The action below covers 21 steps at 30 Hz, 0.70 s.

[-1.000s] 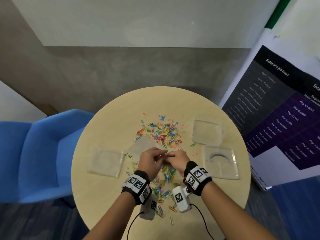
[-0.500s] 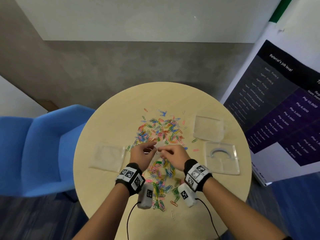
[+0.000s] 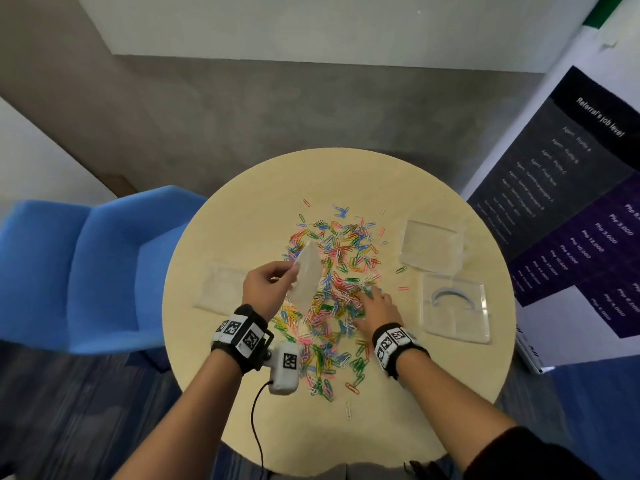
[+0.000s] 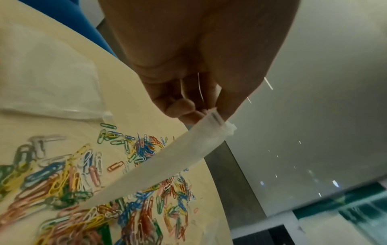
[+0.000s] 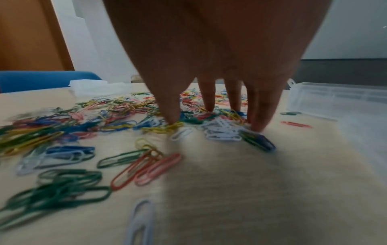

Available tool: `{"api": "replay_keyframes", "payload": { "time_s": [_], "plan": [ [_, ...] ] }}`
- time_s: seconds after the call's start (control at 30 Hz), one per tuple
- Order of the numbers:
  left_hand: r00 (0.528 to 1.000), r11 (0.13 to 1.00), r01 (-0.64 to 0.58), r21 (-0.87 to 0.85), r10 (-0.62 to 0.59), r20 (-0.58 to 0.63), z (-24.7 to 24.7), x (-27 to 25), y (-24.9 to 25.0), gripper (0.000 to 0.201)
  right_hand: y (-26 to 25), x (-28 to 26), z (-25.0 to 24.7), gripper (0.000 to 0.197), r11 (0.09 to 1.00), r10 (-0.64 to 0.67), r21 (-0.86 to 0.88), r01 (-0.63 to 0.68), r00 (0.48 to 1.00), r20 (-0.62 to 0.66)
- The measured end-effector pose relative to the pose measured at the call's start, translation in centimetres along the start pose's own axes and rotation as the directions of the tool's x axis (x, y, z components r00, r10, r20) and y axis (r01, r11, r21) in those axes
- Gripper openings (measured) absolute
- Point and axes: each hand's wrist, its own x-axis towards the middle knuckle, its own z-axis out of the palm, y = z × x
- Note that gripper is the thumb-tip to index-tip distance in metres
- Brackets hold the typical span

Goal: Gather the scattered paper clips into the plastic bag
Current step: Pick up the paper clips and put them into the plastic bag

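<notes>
The right hand covers some paper clips; near clips are blurred in the right wrist view. The plastic bag is cut off at the left wrist picture's lower-left edge.

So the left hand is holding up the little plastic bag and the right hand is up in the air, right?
Not quite. The left hand does hold up the plastic bag, but the right hand is not in the air: its fingertips are down on the paper clips on the table, as the right wrist view shows.
</notes>
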Motion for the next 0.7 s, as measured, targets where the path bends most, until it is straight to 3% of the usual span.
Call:
{"api": "replay_keyframes", "payload": {
  "time_s": [0.07,0.2,0.27,0.33,0.4,0.43,0.5,0.53,0.57,0.63,0.7],
  "plan": [
    [0.999,0.994,-0.028,0.103,0.024,0.042,-0.6,0.0,0.2,0.013,0.1,0.0,0.4,0.042,0.999,-0.041,0.002,0.041,0.998,-0.056],
    [0.992,0.973,-0.102,0.209,0.082,0.099,-0.9,0.0,1.1,0.01,1.4,0.1,-0.5,0.032,0.996,-0.087,0.016,0.089,0.994,-0.072],
    [0.994,0.983,-0.08,0.166,0.067,0.082,-0.7,0.0,1.1,0.01,2.2,0.2,-1.1,0.03,0.988,-0.043,0.148,0.052,0.997,-0.058],
    [0.995,0.984,-0.064,0.166,0.051,0.081,-0.3,-0.1,1.0,0.011,3.1,-0.2,-1.9,0.022,0.915,0.048,0.403,-0.013,0.996,-0.077],
    [0.994,0.982,-0.048,0.181,0.029,0.106,0.3,-0.5,0.8,0.011,3.6,-1.1,-3.0,0.015,0.745,0.153,0.663,-0.069,0.986,-0.068],
    [0.992,0.981,-0.04,0.189,0.017,0.123,0.7,-0.6,0.8,0.011,3.7,-1.8,-3.8,0.014,0.6,0.187,0.795,-0.093,0.982,-0.026],
    [0.988,0.98,-0.022,0.199,-0.009,0.151,1.6,-0.9,0.7,0.011,3.1,-3.1,-6.1,0.015,0.128,0.146,0.984,-0.124,0.984,0.105],
    [0.987,0.979,-0.021,0.205,-0.013,0.163,2.1,-1.0,0.7,0.009,2.5,-3.7,-7.5,0.016,-0.113,0.073,0.985,-0.13,0.988,0.139],
    [0.984,0.977,-0.024,0.213,-0.014,0.176,2.7,-1.1,0.7,0.008,1.9,-4.1,-8.9,0.017,-0.275,0.007,0.952,-0.133,0.99,0.14],
    [0.977,0.973,-0.042,0.225,-0.007,0.212,3.8,-1.4,0.8,0.003,0.3,-4.7,-11.0,0.019,-0.379,-0.093,0.916,-0.128,0.991,0.1],
    [0.971,0.969,-0.069,0.237,0.01,0.24,4.8,-1.6,1.1,0.003,-1.4,-5.1,-12.1,0.018,-0.329,-0.124,0.938,-0.112,0.99,0.074]
  ]
}}
